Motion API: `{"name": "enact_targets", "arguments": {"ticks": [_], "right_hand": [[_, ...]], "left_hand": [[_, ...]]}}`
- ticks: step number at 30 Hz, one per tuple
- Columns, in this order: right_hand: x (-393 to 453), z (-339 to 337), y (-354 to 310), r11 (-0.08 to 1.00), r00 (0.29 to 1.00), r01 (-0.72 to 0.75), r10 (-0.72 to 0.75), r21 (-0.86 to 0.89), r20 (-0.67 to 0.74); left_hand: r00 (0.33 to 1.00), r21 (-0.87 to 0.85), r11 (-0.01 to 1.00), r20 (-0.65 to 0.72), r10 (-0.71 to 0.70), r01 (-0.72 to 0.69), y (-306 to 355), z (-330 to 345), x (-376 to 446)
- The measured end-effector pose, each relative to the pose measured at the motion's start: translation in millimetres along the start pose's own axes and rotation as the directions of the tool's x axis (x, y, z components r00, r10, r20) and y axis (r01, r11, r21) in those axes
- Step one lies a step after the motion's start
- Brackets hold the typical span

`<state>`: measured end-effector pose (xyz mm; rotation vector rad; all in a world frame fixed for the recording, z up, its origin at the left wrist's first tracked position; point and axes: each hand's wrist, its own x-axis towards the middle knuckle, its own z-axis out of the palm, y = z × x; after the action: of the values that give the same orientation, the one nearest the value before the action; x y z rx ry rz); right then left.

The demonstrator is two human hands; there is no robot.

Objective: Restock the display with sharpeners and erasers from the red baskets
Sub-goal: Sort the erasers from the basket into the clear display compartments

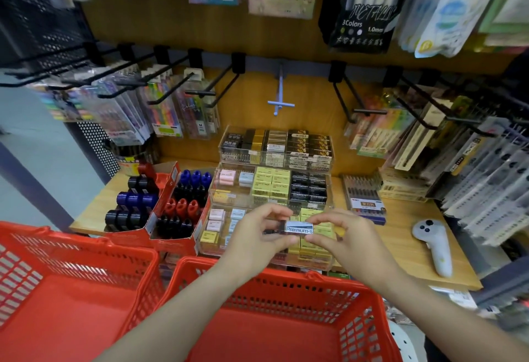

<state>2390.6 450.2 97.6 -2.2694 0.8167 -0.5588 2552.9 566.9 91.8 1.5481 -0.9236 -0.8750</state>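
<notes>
Both hands hold one eraser (297, 228) in a blue, white and black "Premium-s" sleeve, over the front tier of the clear acrylic eraser display (211, 220). My left hand (259, 237) pinches its left end, my right hand (340, 235) its right end. The display's three tiers hold pink, blue, yellow and black erasers. Left of it, red cardboard boxes (166, 190) carry blue, black and red sharpeners. Two red baskets stand in front, one (286, 281) under my arms and one (74, 253) to the left; I see no items inside either.
A white handheld controller (433, 243) lies on the wooden shelf (406, 235) to the right. A box of pens (363, 195) sits beside the display. Black hooks with hanging pen packs jut out above, left and right.
</notes>
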Motion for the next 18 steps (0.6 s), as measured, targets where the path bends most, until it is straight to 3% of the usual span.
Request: {"name": "enact_targets", "arguments": {"ticks": [6, 10, 13, 16, 18], "right_hand": [[47, 4, -11, 0.992, 0.994, 0.055, -0.065, -0.116, -0.086], [104, 5, -15, 0.973, 0.982, 0.085, -0.119, -0.216, -0.149], [150, 6, -15, 0.963, 0.977, -0.067, 0.009, -0.263, -0.214], [186, 11, -11, 0.941, 0.974, -0.131, 0.064, -0.312, -0.216], [199, 19, -6, 0.925, 0.979, -0.139, 0.075, -0.353, -0.189]], "left_hand": [[0.990, 0.109, 0.988, -0.070, 0.120, -0.112, 15, -26, 46], [0.957, 0.296, 0.930, -0.117, 0.264, -0.220, 23, -45, 90], [0.946, 0.656, 0.737, -0.108, 0.305, -0.163, 11, -60, 117], [0.990, 0.867, 0.496, -0.033, 0.136, -0.039, -6, -75, 140], [0.999, 0.923, 0.385, 0.018, 0.041, -0.032, -15, -81, 149]]}}
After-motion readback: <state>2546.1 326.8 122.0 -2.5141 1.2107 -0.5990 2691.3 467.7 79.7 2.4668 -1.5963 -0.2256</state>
